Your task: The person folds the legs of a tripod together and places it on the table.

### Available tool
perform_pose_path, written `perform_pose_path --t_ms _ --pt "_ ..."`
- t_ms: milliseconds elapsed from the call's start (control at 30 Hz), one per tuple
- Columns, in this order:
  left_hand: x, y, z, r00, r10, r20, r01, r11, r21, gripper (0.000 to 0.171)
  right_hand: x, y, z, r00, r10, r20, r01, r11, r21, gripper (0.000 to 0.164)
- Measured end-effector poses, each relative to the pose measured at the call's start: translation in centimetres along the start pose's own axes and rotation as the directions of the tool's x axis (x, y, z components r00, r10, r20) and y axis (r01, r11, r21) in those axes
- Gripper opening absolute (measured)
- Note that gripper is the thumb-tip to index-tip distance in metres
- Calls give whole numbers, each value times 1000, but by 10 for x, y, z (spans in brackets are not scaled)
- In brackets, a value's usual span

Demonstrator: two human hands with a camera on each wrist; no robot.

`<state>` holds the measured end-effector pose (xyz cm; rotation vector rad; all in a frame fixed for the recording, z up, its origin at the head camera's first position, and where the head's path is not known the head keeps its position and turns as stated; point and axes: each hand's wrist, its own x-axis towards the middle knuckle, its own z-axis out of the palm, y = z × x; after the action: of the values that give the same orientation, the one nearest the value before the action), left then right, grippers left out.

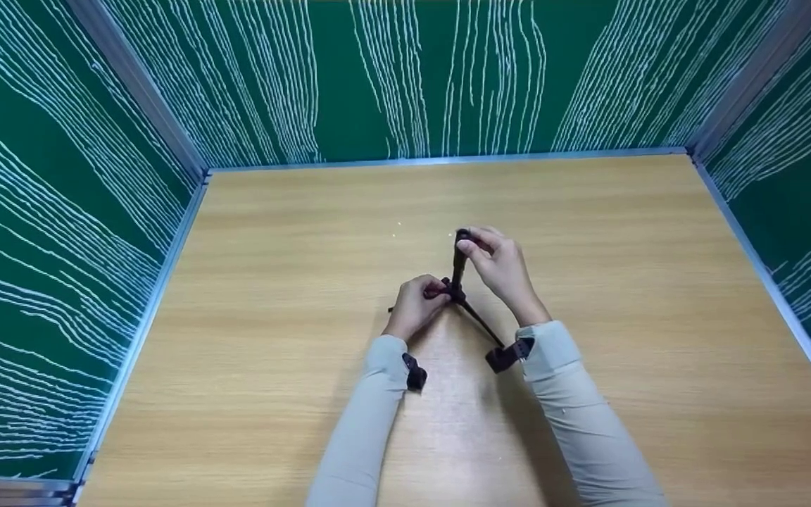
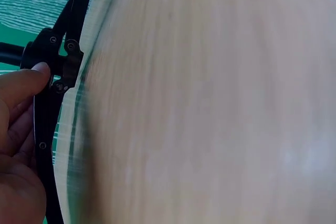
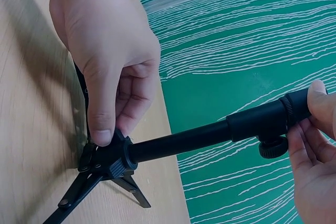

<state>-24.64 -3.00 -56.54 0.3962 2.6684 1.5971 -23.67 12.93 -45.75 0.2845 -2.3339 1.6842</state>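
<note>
A small black tripod (image 1: 459, 266) stands on the table with its column upright and its legs spread. My left hand (image 1: 416, 304) pinches it low down, around the hub where the legs meet. Thumb and fingers of that hand lie against the hub and one leg (image 2: 43, 145) in the left wrist view. The top end of the column is pinched by my right hand (image 1: 507, 273). Below those fingertips, a round side knob (image 3: 273, 147) sticks out from the thicker upper part of the column (image 3: 252, 123). One leg (image 1: 481, 322) runs toward my right wrist.
The wooden table (image 1: 265, 394) is bounded by green panels (image 1: 349, 84) with wavy white lines and metal edge strips. Small white specks (image 1: 398, 224) lie beyond the tripod. Each wrist carries a black camera (image 1: 507, 355).
</note>
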Motion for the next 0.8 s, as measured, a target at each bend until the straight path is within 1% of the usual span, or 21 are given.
perform_pose_path --t_ms 300,533,800 --pt "-2 -2 1 999 23 -28 -22 1000 19 13 -1 0 1 1000 -6 -3 6 1000 1 28" --pt "-5 -2 1 997 66 -42 -64 997 42 14 -1 0 -1 1000 -5 1 5 1000 -7 27" --pt "-5 0 0 994 83 -70 -83 997 2 14 0 -2 1 1000 -16 8 16 999 -28 26"
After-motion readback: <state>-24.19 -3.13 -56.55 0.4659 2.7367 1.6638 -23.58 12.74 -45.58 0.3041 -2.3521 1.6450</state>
